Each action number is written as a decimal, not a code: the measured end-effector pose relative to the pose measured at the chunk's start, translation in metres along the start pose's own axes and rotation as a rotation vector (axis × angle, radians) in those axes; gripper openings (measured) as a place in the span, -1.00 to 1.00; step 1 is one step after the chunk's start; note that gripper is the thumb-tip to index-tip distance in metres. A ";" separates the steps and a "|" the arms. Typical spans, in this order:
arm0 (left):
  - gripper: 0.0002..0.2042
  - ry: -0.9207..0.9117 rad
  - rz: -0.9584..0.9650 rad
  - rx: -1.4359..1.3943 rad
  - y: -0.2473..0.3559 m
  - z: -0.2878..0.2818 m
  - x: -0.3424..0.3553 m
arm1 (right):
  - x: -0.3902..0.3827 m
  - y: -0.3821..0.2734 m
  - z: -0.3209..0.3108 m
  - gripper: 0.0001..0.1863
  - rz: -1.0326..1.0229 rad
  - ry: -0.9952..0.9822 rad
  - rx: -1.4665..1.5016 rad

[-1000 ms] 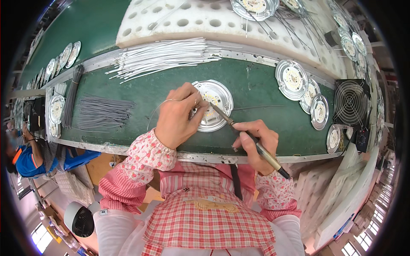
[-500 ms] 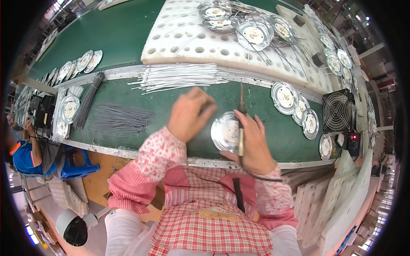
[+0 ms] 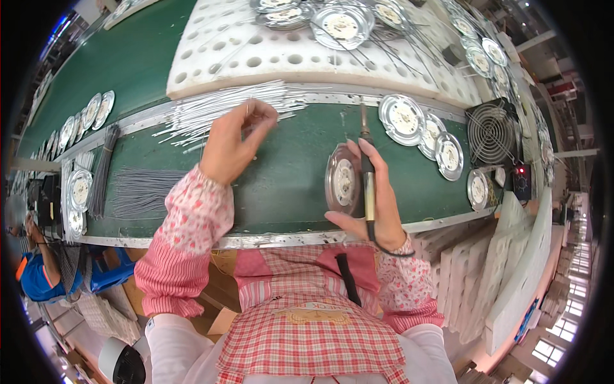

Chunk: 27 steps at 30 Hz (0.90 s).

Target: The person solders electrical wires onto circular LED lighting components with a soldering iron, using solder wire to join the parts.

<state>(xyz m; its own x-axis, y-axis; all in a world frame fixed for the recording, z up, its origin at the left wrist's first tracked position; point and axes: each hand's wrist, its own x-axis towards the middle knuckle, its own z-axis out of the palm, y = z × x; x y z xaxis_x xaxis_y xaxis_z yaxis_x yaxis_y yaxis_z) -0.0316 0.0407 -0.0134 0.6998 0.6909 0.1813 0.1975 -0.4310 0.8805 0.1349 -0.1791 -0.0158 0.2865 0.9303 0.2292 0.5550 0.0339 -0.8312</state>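
Observation:
My right hand (image 3: 385, 208) grips a soldering iron (image 3: 368, 185), its tip pointing away from me. The same hand holds a round silver disc with a pale circuit board (image 3: 343, 182), tilted and blurred, between thumb and fingers. My left hand (image 3: 230, 144) hovers at the near edge of a pile of white wires (image 3: 192, 116), thumb and forefinger pinched together. Whatever may be between those fingertips is too small to make out. A bundle of grey wires (image 3: 144, 192) lies to the left of that hand.
Three discs (image 3: 401, 120) lie right of the iron, near a black fan (image 3: 491, 126) and a control box with a red light (image 3: 522, 179). A white perforated foam board (image 3: 256, 62) bears more discs and wires. Another person (image 3: 41, 272) sits far left.
My left hand has moved left, over the white wires. The disc in my right hand has turned more edge-on. The whole view has shifted, moving the bench leftward and upward in the picture.

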 end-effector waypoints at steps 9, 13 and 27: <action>-0.90 -0.106 0.042 -0.097 0.070 0.052 -0.055 | -0.004 0.000 0.009 0.32 0.237 0.032 0.984; -0.88 -0.077 0.037 -0.104 0.068 0.057 -0.059 | -0.003 -0.003 0.009 0.34 0.245 0.040 0.955; -0.85 0.027 0.072 -0.057 0.074 0.059 -0.073 | -0.008 -0.007 0.011 0.30 0.211 0.002 1.014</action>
<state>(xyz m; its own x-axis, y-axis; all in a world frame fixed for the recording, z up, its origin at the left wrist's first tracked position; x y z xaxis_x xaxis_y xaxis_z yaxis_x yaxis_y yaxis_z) -0.0278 -0.0755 0.0127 0.6917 0.6752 0.2561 0.1071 -0.4467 0.8882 0.1202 -0.1827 -0.0172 0.3032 0.9525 0.0293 -0.4253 0.1628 -0.8903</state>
